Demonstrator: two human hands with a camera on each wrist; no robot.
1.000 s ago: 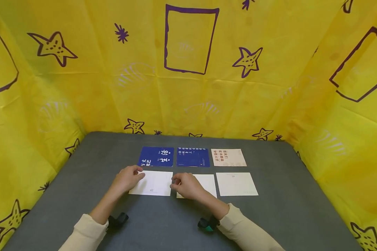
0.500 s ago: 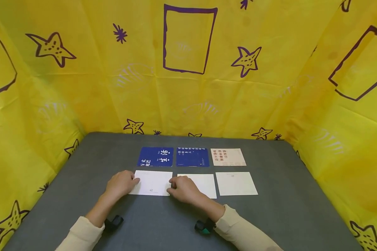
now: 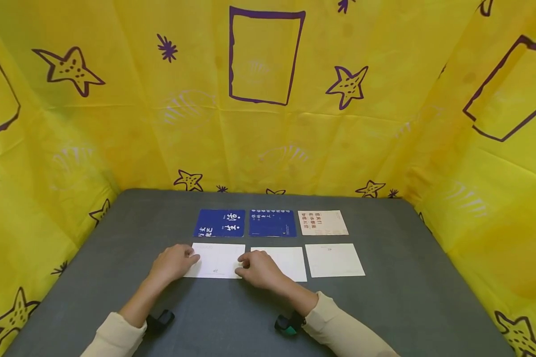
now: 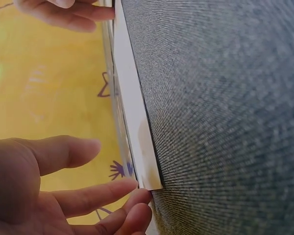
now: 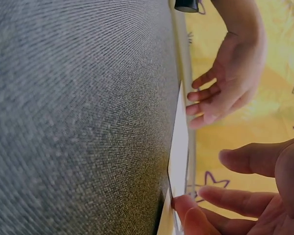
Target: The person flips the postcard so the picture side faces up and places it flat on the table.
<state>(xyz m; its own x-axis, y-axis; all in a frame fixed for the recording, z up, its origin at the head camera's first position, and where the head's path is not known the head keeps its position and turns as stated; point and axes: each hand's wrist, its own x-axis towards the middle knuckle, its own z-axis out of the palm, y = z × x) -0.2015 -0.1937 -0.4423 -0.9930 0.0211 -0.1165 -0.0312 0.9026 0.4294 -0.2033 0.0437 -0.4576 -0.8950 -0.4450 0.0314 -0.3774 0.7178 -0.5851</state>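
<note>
Yellow star-printed cloth walls in the grey worktop [image 3: 116, 238], where six cards lie in two rows. My left hand [image 3: 171, 262] and right hand [image 3: 256, 267] bracket the near-left white card [image 3: 216, 259], fingertips [image 4: 132, 193] touching its short edges, fingers relaxed and pinching nothing. I judge I am squaring it beside the middle white card [image 3: 286, 262]; lifting it next would call for working a fingertip under an edge.

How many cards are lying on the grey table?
6. Back row: blue card with large characters, second blue card, beige card. Front row: left white card between both hands, middle white card, right white card.
</note>
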